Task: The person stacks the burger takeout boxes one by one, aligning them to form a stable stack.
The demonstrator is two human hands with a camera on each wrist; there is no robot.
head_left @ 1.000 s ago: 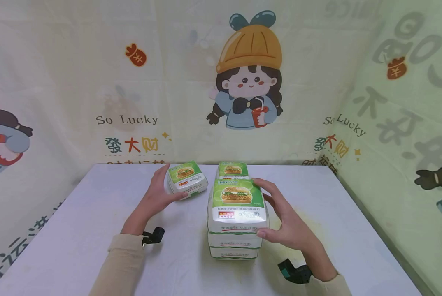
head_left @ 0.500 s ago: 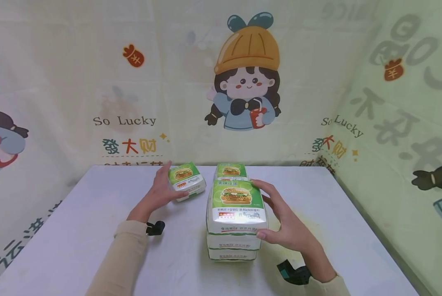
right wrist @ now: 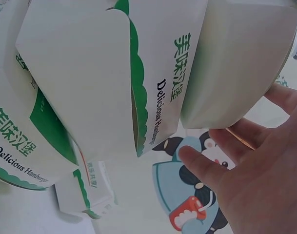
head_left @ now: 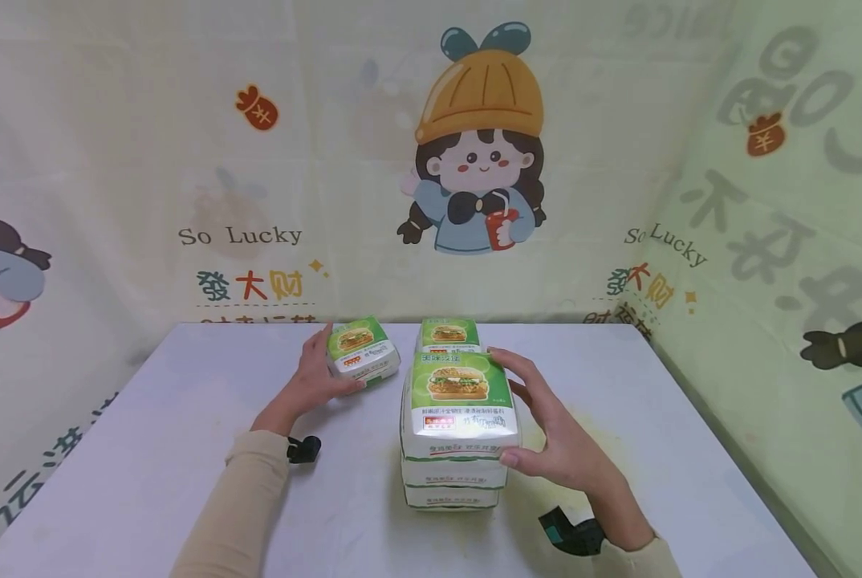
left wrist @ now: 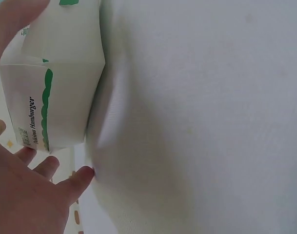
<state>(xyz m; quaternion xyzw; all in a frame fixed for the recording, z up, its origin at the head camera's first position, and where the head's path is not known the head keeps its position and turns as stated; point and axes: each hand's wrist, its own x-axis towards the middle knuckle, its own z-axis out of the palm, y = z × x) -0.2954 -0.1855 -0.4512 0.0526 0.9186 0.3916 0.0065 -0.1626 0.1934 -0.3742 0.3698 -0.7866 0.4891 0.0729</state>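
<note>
A white-and-green hamburger box (head_left: 362, 345) sits turned at an angle at the table's back left. My left hand (head_left: 308, 381) holds it, thumb at the front side and fingers at the rear; the left wrist view shows the box's side (left wrist: 65, 107) between thumb and fingers. At the middle stands a stack of similar boxes, its top hamburger box (head_left: 461, 393) bearing a burger picture. My right hand (head_left: 557, 433) grips that top box from the right, thumb on the front edge, fingertips at the back. In the right wrist view the fingers (right wrist: 207, 165) touch the box's far side.
Behind the stack another hamburger box (head_left: 450, 333) is partly hidden. All stand on a white table (head_left: 330, 514), whose back edge meets a patterned cloth backdrop (head_left: 359, 201). A black wrist camera (head_left: 574, 534) hangs under the right wrist.
My left wrist has shifted slightly forward and right, while the box it holds stays almost in place. The right hand and the stack look the same; the head view has drifted a little.
</note>
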